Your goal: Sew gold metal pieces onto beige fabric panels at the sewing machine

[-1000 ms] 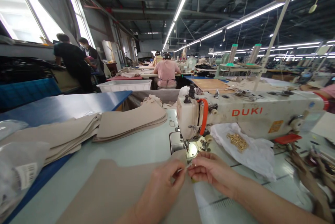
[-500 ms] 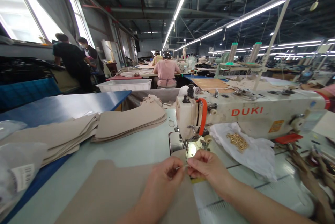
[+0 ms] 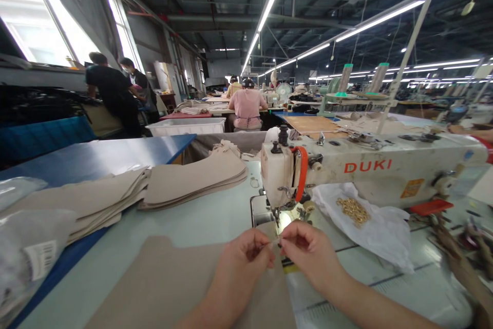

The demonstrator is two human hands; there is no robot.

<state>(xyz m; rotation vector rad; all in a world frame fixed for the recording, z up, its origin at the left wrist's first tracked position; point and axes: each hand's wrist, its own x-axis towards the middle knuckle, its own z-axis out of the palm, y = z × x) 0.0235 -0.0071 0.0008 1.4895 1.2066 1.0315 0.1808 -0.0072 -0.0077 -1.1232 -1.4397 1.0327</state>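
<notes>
Both hands meet just in front of the needle of a white sewing machine (image 3: 370, 165). My left hand (image 3: 242, 267) is pinched, thumb against fingers, above a beige fabric piece (image 3: 162, 283) lying on the pale table. Close beside it, my right hand (image 3: 308, 252) is pinched too. Something small and thin shows between the two sets of fingertips, too small to make out. A narrow part of the beige piece reaches up toward the needle, partly hidden behind the fingers.
Stacks of beige pieces (image 3: 192, 177) lie at the left, near a clear plastic bag (image 3: 34, 262). Gold-coloured metal parts (image 3: 352, 211) rest on a white bag (image 3: 385, 234) at right. Other people work farther back, one in a pink shirt (image 3: 247, 105).
The view has shifted slightly, moving the scene a little to the right. Both hands stay pinched near the needle, with the fingertips slightly changed in position.
</notes>
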